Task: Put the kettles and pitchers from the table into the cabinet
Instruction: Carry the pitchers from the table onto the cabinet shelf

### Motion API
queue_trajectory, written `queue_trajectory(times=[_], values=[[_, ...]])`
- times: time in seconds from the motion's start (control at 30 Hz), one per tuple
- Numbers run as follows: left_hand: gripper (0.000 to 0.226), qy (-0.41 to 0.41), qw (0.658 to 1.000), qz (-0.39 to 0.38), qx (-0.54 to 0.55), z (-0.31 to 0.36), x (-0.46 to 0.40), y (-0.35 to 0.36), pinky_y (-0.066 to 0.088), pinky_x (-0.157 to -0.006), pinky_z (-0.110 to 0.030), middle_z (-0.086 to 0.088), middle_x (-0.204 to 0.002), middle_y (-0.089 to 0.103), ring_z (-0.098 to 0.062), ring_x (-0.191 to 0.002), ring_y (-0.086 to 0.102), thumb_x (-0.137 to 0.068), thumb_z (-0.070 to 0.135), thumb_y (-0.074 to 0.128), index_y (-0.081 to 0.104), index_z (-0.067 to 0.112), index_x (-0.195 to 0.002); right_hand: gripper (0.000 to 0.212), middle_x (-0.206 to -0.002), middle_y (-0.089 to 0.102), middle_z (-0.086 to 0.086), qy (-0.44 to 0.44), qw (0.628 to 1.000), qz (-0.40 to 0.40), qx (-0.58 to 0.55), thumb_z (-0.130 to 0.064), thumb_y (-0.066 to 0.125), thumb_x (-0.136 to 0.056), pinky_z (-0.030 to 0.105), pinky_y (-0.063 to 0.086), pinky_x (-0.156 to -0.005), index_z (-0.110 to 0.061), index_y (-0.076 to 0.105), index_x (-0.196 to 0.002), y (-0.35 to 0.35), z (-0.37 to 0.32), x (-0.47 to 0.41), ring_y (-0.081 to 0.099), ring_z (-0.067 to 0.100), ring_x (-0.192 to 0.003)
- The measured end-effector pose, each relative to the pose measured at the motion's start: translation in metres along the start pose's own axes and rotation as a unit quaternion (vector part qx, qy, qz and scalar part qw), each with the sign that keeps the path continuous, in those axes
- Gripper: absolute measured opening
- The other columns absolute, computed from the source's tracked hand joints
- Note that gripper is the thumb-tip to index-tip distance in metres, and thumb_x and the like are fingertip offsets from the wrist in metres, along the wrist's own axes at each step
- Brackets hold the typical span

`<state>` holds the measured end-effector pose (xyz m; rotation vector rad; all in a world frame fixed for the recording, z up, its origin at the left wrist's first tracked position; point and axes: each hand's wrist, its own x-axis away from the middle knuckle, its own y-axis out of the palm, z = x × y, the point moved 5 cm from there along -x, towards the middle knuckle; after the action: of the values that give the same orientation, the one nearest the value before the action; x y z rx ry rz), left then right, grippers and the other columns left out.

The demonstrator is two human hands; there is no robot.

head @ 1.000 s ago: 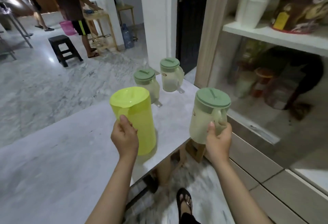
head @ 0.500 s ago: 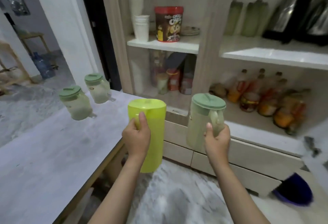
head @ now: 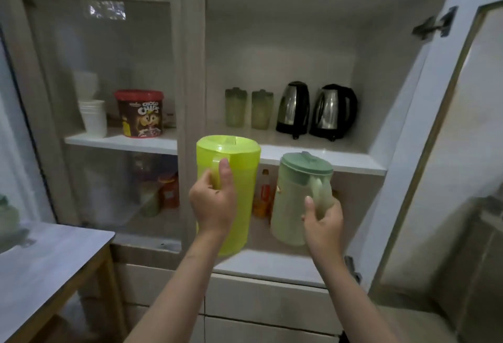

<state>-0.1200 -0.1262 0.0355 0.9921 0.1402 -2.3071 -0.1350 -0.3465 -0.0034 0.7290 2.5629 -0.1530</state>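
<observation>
At the far left, a blurred pale pitcher point(head: 6, 216) is sitting on the smooth grey worktop point(head: 40, 258). The left hand point(head: 212, 202) is gripping the handle of a tall, glossy lime-green pitcher point(head: 227, 193), thumb pointing up. The right hand point(head: 322, 220) is curling round the handle of a frosted pitcher with a sage lid point(head: 300, 198). Both pitchers are now hanging before the open cabinet point(head: 285, 51), no longer over the worktop. Two steel kettles point(head: 315, 110) are standing on its white shelf point(head: 321, 156).
</observation>
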Motion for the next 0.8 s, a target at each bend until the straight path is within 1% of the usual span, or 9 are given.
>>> queue_trajectory(times=[0.07,0.17,0.23,0.3,0.43,0.6,0.67,0.73,0.8], values=[[0.052,0.024,1.000,0.003,0.017,0.016,-0.014,0.027,0.029,-0.047,-0.027,0.003,-0.048,0.036,-0.011,-0.047,0.033,-0.090,0.051,0.043,0.038,0.014,-0.053,0.013,-0.089,0.062,0.001,-0.008,1.000,0.006,-0.003,-0.026,0.057,-0.092,0.042,0.054,-0.075,-0.034,0.047,-0.088,-0.007,-0.006,-0.031,0.064,0.026,-0.086],[0.055,0.055,0.998,0.022,0.037,0.032,-0.045,0.065,0.023,-0.045,-0.020,0.002,-0.048,0.033,-0.012,-0.048,0.033,-0.090,0.050,0.043,0.038,0.009,-0.054,0.008,-0.097,0.065,0.003,-0.032,0.999,0.017,-0.022,-0.028,0.056,-0.092,0.043,0.054,-0.080,-0.030,0.050,-0.096,-0.008,-0.021,-0.079,0.064,0.024,-0.091],[0.058,0.071,0.996,0.036,0.047,0.034,-0.069,0.089,0.022,-0.045,-0.021,-0.001,-0.049,0.031,-0.012,-0.047,0.029,-0.090,0.050,0.043,0.036,0.005,-0.053,0.012,-0.098,0.065,0.005,-0.051,0.998,0.025,-0.025,-0.028,0.056,-0.092,0.038,0.054,-0.078,-0.021,0.051,-0.101,-0.002,-0.030,-0.109,0.064,0.022,-0.091],[0.061,0.084,0.994,0.038,0.051,0.027,-0.094,0.111,0.023,-0.046,-0.025,-0.005,-0.049,0.031,-0.014,-0.047,0.029,-0.090,0.051,0.042,0.036,0.002,-0.054,0.015,-0.096,0.063,0.004,-0.066,0.997,0.027,-0.022,-0.028,0.055,-0.093,0.029,0.052,-0.071,-0.018,0.050,-0.103,0.010,-0.035,-0.137,0.063,0.019,-0.088],[0.064,0.092,0.993,0.050,0.061,-0.006,-0.149,0.151,0.024,-0.048,-0.033,-0.008,-0.051,0.033,-0.021,-0.049,0.030,-0.090,0.055,0.041,0.036,0.001,-0.055,0.017,-0.095,0.062,0.000,-0.082,0.996,0.021,-0.015,-0.029,0.055,-0.093,0.035,0.052,-0.079,-0.018,0.050,-0.104,0.050,-0.028,-0.187,0.062,0.020,-0.089],[0.053,0.068,0.995,0.040,0.056,-0.066,-0.209,0.192,0.025,-0.049,-0.033,-0.001,-0.050,0.032,-0.020,-0.050,0.030,-0.089,0.055,0.041,0.030,0.018,-0.052,0.014,-0.093,0.062,0.005,-0.045,0.999,-0.004,-0.017,-0.028,0.054,-0.094,0.034,0.052,-0.070,-0.018,0.050,-0.102,0.117,0.007,-0.247,0.063,0.020,-0.082],[0.053,0.051,0.997,0.036,0.048,-0.091,-0.229,0.206,0.026,-0.050,-0.033,0.001,-0.049,0.032,-0.021,-0.049,0.030,-0.089,0.055,0.042,0.029,0.020,-0.052,0.017,-0.098,0.062,0.005,-0.026,1.000,-0.009,-0.005,-0.029,0.054,-0.094,0.039,0.053,-0.077,-0.016,0.050,-0.105,0.142,0.025,-0.268,0.063,0.024,-0.089],[0.053,0.047,0.997,0.036,0.040,-0.113,-0.244,0.216,0.024,-0.050,-0.034,0.002,-0.049,0.030,-0.020,-0.049,0.028,-0.089,0.055,0.043,0.029,0.020,-0.052,0.029,-0.107,0.061,0.007,-0.002,1.000,-0.015,0.010,-0.031,0.054,-0.093,0.044,0.051,-0.088,-0.011,0.047,-0.114,0.164,0.044,-0.287,0.062,0.026,-0.099],[0.055,0.052,0.998,0.037,0.030,-0.129,-0.251,0.225,0.023,-0.048,-0.032,0.001,-0.050,0.029,-0.018,-0.049,0.026,-0.088,0.057,0.041,0.031,0.015,-0.053,0.033,-0.111,0.059,0.008,0.015,0.999,-0.017,0.033,-0.030,0.054,-0.093,0.042,0.048,-0.091,-0.009,0.046,-0.118,0.180,0.060,-0.303,0.059,0.026,-0.102]])
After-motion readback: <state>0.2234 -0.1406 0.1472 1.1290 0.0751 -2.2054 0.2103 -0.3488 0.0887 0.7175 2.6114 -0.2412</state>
